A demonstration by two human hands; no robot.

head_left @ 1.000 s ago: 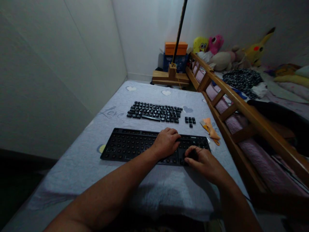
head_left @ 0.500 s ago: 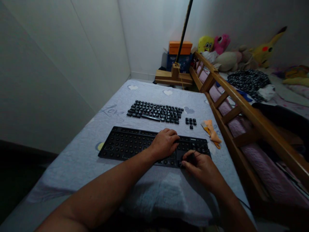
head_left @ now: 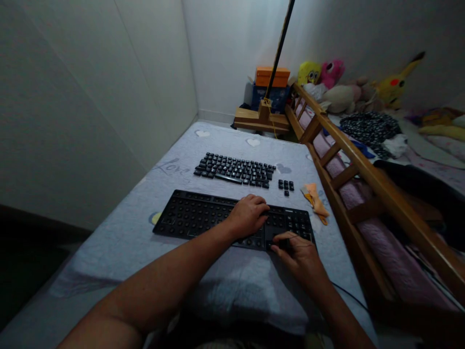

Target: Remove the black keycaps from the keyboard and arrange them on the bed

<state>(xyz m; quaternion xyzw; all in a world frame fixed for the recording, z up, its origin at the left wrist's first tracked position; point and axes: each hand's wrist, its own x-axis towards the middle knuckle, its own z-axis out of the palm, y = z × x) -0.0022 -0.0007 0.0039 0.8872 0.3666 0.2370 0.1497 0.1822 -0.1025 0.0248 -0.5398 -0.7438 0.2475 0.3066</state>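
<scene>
A black keyboard (head_left: 196, 213) lies across the near part of the cloth. Most of its left and middle shows bare key switches, while keycaps sit on the number pad at its right end. My left hand (head_left: 249, 213) is laid over the keyboard's middle, fingers bent down around its far side; the fingertips are partly hidden. At the lower right, above the arrow-key area, my right hand (head_left: 300, 249) is closed in a pinch. It holds a small dark thing with a thin wire, mostly hidden by the fingers. Loose keycaps (head_left: 238, 169) are arranged in keyboard order beyond.
A smaller group of keycaps (head_left: 286, 185) lies right of the main set. An orange-handled brush (head_left: 316, 201) is near the cloth's right edge. A wooden bed rail (head_left: 366, 165) borders that side; boxes (head_left: 272, 85) and a pole on a wooden base (head_left: 261, 116) stand behind.
My right hand has shifted slightly left and lower over the arrow-key area, uncovering more of the number pad. My left hand keeps its place on the keyboard. The view has tilted slightly.
</scene>
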